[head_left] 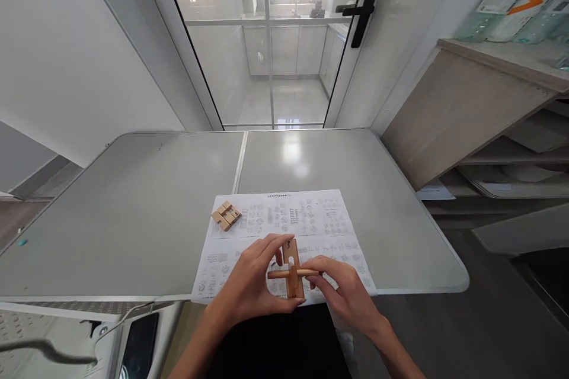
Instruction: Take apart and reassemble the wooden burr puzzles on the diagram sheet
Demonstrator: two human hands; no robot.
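Observation:
My left hand (251, 278) grips a notched wooden puzzle block (291, 249) by its top and bottom ends, between the fingers and the thumb. A dark mark shows near the block's upper end. Across the block lies a thin wooden bar (278, 275); my right hand (344, 287) pinches its right end between thumb and fingertips. How the bar and block fit together is partly hidden. Under both hands spreads a white printed sheet (351, 249) with rows of small diagrams. Several more notched wooden pieces (226, 216) lie side by side on its upper left part.
The sheet rests at the front edge of a grey table (178, 213). Behind the table stands a glass door (293, 59) with a black handle (365, 12). A wooden shelf (466, 100) with plastic bottles (520, 12) is at the right. A phone (140, 343) lies at the lower left.

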